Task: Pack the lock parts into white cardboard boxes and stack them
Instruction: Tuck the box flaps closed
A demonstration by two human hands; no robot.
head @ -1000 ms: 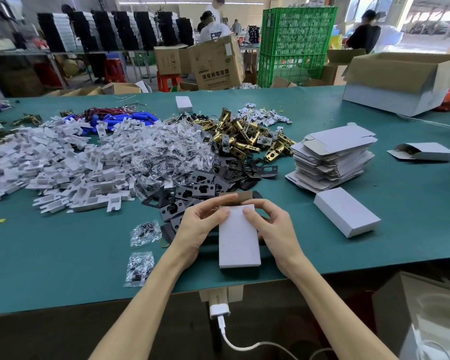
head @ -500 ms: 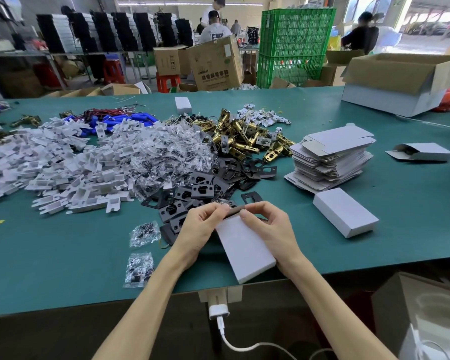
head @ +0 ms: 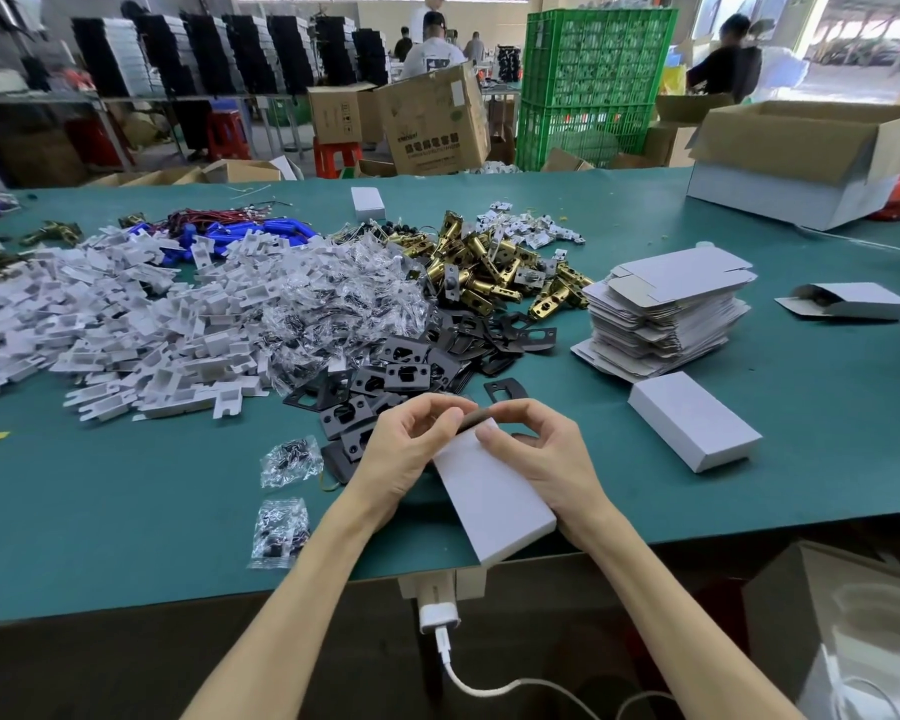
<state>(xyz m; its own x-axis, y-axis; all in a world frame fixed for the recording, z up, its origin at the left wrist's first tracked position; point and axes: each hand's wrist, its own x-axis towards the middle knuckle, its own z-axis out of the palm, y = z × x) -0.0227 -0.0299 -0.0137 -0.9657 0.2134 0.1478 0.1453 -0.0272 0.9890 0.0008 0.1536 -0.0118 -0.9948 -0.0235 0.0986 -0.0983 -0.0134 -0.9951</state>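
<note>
One view, head. Left hand [head: 404, 462] and right hand [head: 539, 459] both pinch far-end flap [head: 473, 419] of white box [head: 494, 501], lying askew at table [head: 126, 511] near edge.
Risk: near corner reaches edge; hard tuck could push box off, or flap buckles, parts spill.
Change: box sat square second ago; near end swung right.

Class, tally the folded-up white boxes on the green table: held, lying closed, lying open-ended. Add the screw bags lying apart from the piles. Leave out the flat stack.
Held box: 1
Closed boxes: 2
Open-ended box: 1
Screw bags: 2
Total: 6
</note>
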